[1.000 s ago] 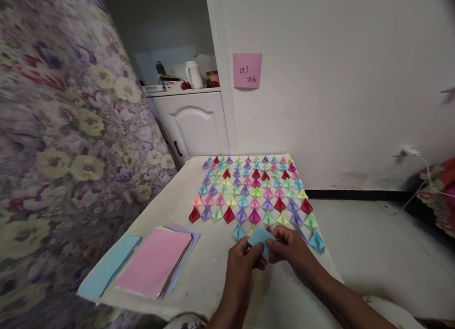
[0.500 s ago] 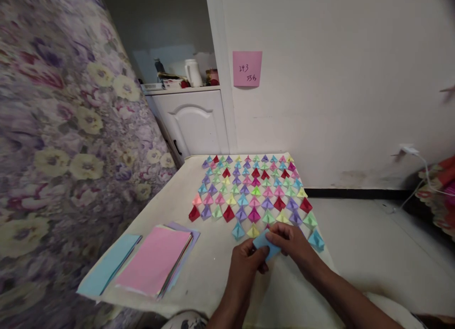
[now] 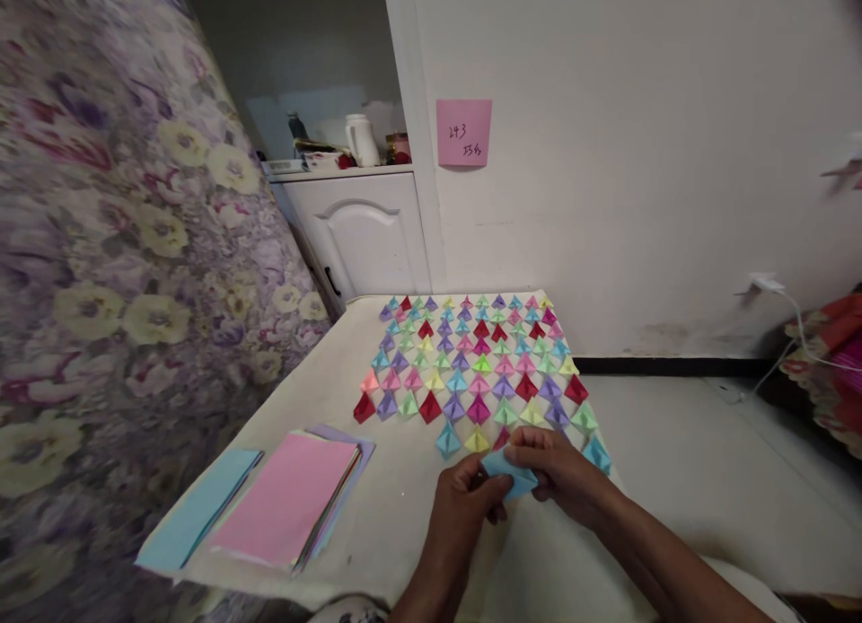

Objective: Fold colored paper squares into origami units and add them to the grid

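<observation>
Both my hands pinch a small light blue paper piece (image 3: 506,469) just above the near part of a cream-covered table (image 3: 397,479). My left hand (image 3: 466,506) grips its lower left side with closed fingers. My right hand (image 3: 556,466) holds its upper right edge between thumb and fingers. Just beyond my hands, several rows of small folded paper shapes (image 3: 471,367) in red, purple, green, pink, yellow and blue cover the far half of the table.
A stack of coloured paper sheets, pink on top (image 3: 289,497), lies at the left near corner beside a blue sheet (image 3: 195,515). A floral mattress (image 3: 114,273) leans on the left. A white cabinet (image 3: 360,232) and a wall with a pink note (image 3: 463,132) stand behind.
My hands have folded the blue paper smaller and turned it flatter between them. The view has shifted slightly to the right.
</observation>
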